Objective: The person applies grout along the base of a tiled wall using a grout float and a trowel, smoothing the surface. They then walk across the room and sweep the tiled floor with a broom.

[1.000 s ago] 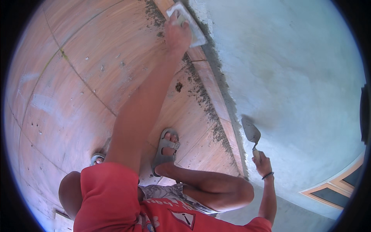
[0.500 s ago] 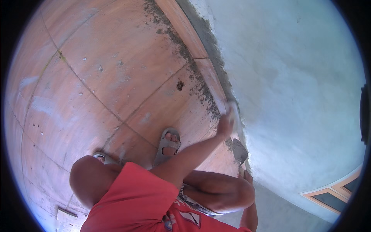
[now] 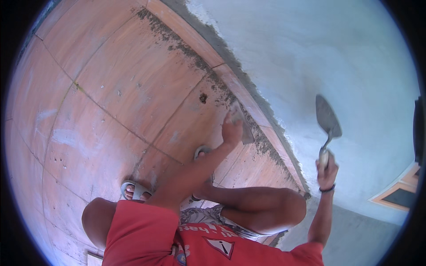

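My left hand (image 3: 232,129) is closed around a flat, grey, board-like tool (image 3: 247,133), somewhat blurred and tilted over the tiled floor beside the skirting. Whether it touches the floor cannot be told. Out to the right, my right hand (image 3: 327,170) grips the pale handle of a pointing trowel (image 3: 327,116), whose grey leaf-shaped blade points up in front of the wall. Between my hands runs the strip of skirting tiles (image 3: 242,91), with grey mortar (image 3: 248,75) along its upper edge. Crumbs of mortar (image 3: 177,42) lie on the floor along its foot.
The pale plastered wall (image 3: 284,53) rises on the right, with a wood-framed opening (image 3: 399,195) low at the far right. Orange-brown floor tiles (image 3: 111,80) spread left, carrying a dark mortar lump (image 3: 203,98). My sandalled feet (image 3: 135,190) and bent knees are close below.
My right hand has lifted the trowel from beside the skirting, up and right, before the wall. My left hand has drawn back leftward from the skirting with the flat tool. The view has shifted.
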{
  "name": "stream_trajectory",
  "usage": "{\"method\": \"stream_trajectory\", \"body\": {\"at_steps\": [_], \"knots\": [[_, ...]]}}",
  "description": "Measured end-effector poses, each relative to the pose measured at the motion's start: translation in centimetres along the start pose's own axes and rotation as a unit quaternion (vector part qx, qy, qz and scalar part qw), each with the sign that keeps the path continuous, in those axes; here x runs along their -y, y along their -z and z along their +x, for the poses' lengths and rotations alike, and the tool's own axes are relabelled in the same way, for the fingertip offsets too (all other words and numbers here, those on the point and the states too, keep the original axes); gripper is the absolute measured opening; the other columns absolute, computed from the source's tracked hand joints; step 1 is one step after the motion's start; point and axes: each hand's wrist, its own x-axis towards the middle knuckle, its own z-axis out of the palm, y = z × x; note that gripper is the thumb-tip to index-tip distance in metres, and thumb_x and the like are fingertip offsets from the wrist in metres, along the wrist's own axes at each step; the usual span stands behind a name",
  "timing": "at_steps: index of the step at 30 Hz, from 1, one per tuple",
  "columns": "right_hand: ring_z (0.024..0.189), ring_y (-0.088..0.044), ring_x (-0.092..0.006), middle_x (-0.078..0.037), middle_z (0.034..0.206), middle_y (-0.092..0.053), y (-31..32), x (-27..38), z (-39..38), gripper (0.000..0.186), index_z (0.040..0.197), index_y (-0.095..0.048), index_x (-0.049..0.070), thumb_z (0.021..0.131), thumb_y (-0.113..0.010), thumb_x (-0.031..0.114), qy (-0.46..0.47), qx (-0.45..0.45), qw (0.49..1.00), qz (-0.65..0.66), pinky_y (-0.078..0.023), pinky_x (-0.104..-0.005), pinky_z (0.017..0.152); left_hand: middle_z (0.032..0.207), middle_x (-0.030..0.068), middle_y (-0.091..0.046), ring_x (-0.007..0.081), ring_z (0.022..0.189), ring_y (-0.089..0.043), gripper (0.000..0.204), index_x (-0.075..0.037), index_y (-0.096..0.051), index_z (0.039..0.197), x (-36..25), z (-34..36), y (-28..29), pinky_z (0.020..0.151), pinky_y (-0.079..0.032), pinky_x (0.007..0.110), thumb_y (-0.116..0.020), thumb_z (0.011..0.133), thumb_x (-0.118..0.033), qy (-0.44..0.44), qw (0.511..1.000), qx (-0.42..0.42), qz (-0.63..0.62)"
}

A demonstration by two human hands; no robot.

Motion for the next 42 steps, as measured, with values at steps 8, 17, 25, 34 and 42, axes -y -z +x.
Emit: {"method": "stream_trajectory", "body": {"at_steps": [8,17,25,34,42], "knots": [[0.063,-0.061,-0.0334,-0.018,0.071,-0.061,-3.4,-6.4,4.2,0.038,0.113,-0.051,0.009,0.08,-0.059,0.027,0.058,0.233,0.952,-0.191,-0.048,-0.0425,0.06,0.108,0.0211,-0.056,0.032,0.104,-0.053,0.039,-0.001,-0.051,0.114,-3.7,0.1,3.1,0.089,-0.041,0.036,-0.053,0.075,-0.008,-0.02,0.997,-0.044,-0.054],[0.068,-0.06,-0.0383,-0.019,0.073,-0.062,-0.8,-2.0,4.5,0.037,0.109,-0.051,0.009,0.081,-0.058,0.032,-0.087,0.125,0.988,0.033,-0.046,-0.0478,0.062,0.109,0.0202,-0.056,0.0317,0.103,-0.054,0.043,-0.002,-0.049,0.118,-3.1,1.2,5.7,0.088,-0.041,0.035,-0.053,0.076,-0.006,0.062,0.993,-0.039,-0.09],[0.05,-0.056,-0.0213,-0.011,0.065,-0.059,0.8,-2.5,4.5,0.032,0.104,-0.05,0.004,0.084,-0.057,0.028,-0.06,0.038,0.99,0.124,-0.044,-0.0316,0.048,0.109,0.0212,-0.056,0.0329,0.1,-0.055,0.045,0.0,-0.047,0.12,-4.8,0.7,5.4,0.087,-0.041,0.037,-0.051,0.075,-0.004,-0.017,0.997,-0.021,-0.075],[0.054,-0.056,-0.0251,-0.012,0.059,-0.055,-0.3,5.2,11.2,0.024,0.099,-0.052,0.005,0.084,-0.057,0.024,0.102,0.123,0.985,-0.064,-0.045,-0.0359,0.051,0.11,0.0225,-0.055,0.0332,0.102,-0.054,0.046,-0.003,-0.043,0.12,-6.9,0.0,5.2,0.086,-0.042,0.038,-0.054,0.076,-0.008,-0.026,0.997,-0.045,-0.063],[0.07,-0.056,-0.0413,-0.02,0.072,-0.058,-2.2,18.2,20.1,0.022,0.096,-0.051,0.002,0.086,-0.053,0.021,0.188,0.049,0.981,0.019,-0.044,-0.043,0.062,0.111,0.0274,-0.054,0.0396,0.103,-0.052,0.058,0.002,-0.035,0.128,-3.9,4.1,5.7,0.09,-0.04,0.043,-0.056,0.08,-0.023,-0.113,0.98,-0.15,0.068]]}}
